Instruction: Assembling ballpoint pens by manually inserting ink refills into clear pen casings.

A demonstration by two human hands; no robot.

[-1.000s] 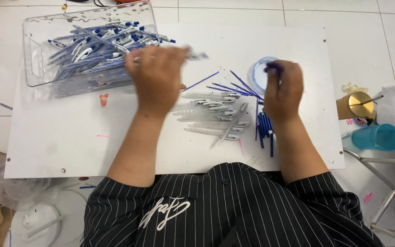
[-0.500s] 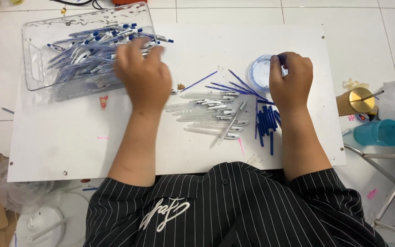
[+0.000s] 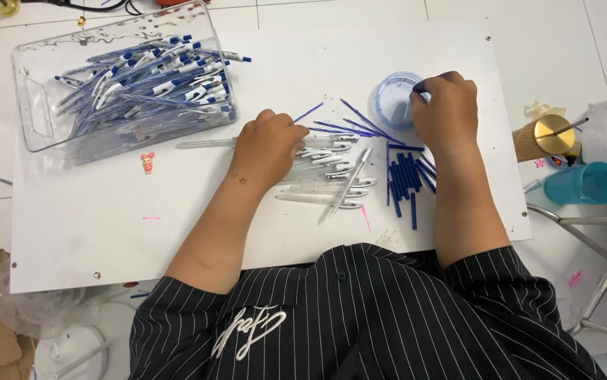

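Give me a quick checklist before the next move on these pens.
1. Left hand on the clear pen barrels: ok.
2. Right hand at the small round blue-rimmed dish: ok.
3. What the right fingertips pinch: cannot tell.
4. Thin blue refills within reach between the hands: ok.
5. Dark blue pieces grouped beside the barrels: ok.
6. Clear bin of finished pens on the board: ok.

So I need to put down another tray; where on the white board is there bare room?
The white board is bare along its near left, below the clear plastic bin of blue-and-white pens, left of the left hand. Its far middle, between that bin and the round blue lid, is bare too. It is crowded between the hands: clear pen barrels, blue refills, right hand.
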